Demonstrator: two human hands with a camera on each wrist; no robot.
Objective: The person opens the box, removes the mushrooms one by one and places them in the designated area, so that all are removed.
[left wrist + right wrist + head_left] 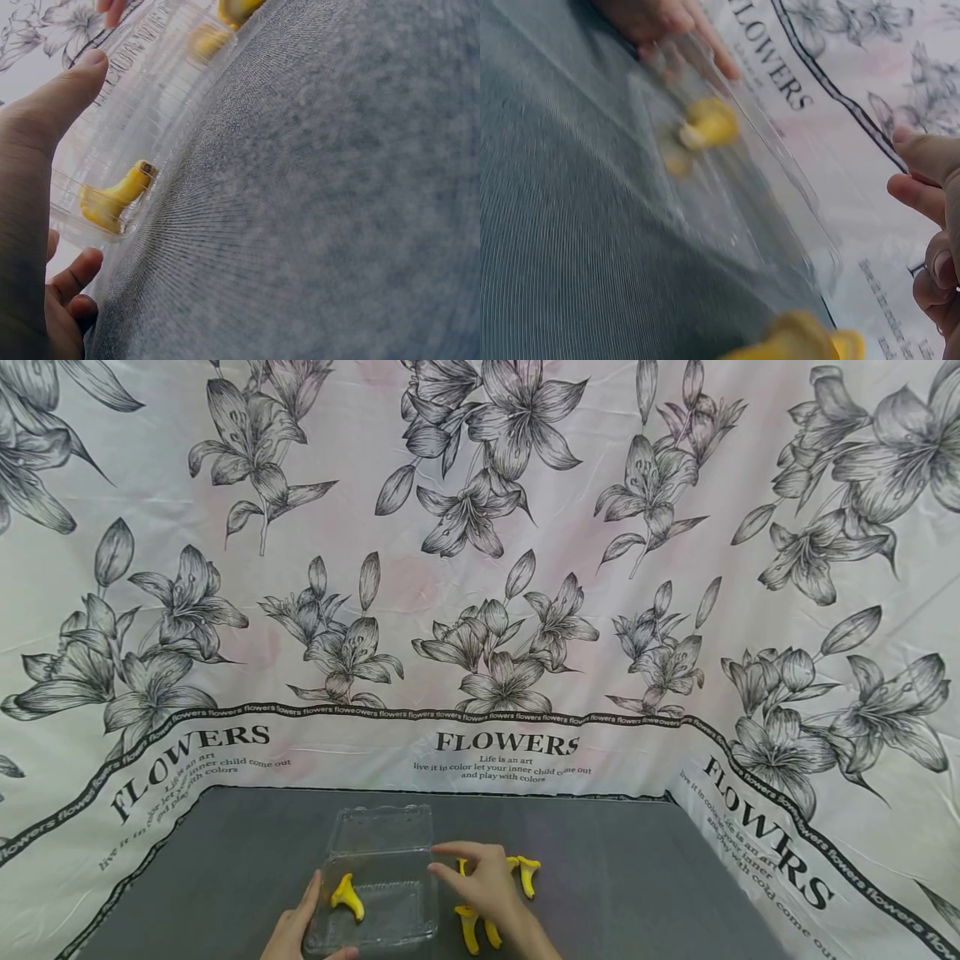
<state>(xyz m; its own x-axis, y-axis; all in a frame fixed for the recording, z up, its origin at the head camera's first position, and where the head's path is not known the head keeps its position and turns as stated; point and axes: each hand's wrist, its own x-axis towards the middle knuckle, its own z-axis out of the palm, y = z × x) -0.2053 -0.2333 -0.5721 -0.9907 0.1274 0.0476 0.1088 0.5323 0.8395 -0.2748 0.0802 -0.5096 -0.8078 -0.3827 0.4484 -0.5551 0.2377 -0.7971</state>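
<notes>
A clear plastic clamshell box [401,906] lies on the table with its lid [381,832] raised at the far side. Inside, toward the left, is one yellow chanterelle mushroom [347,897], also visible through the box wall in the left wrist view. My left hand [296,927] rests along the box's left side, straight fingers beside it and thumb by the near edge. At the right rim near the hinge is my right hand [483,881], its thumb and forefinger apart with nothing between them. Several more yellow mushrooms [468,929] lie under and beside that hand, partly hidden.
A dark grey cloth [637,877] covers the table. White flower-printed curtains [502,752] stand along its back and both sides. One loose mushroom [529,877] lies to the right of my right hand.
</notes>
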